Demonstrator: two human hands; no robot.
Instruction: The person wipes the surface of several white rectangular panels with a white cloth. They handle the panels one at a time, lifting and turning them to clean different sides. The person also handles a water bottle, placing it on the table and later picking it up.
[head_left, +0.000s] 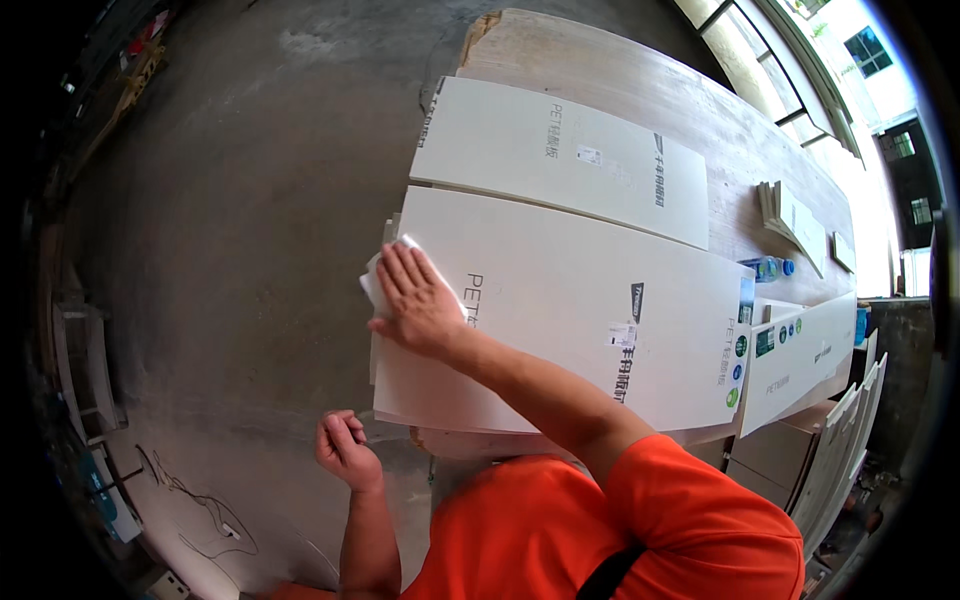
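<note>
A large white board (540,310) lies flat on the table, printed with dark lettering, a small label and round green and blue marks. My right hand (420,305) reaches across to its left end. Its fingers lie close together over a folded white cloth (447,283), pressing it against the board near the left edge. Below and left of the board, my left hand (348,450) hangs in the air with its fingers curled in. Nothing shows in it. Just beyond the large board lies a second white board (560,155).
The wooden table (610,50) has a chipped far corner. Small board pieces (795,225) and a plastic bottle (765,268) are on the right. Another printed board (800,365) slants there, with panels (845,450) leaning below. Cables (205,510) lie on the floor, lower left.
</note>
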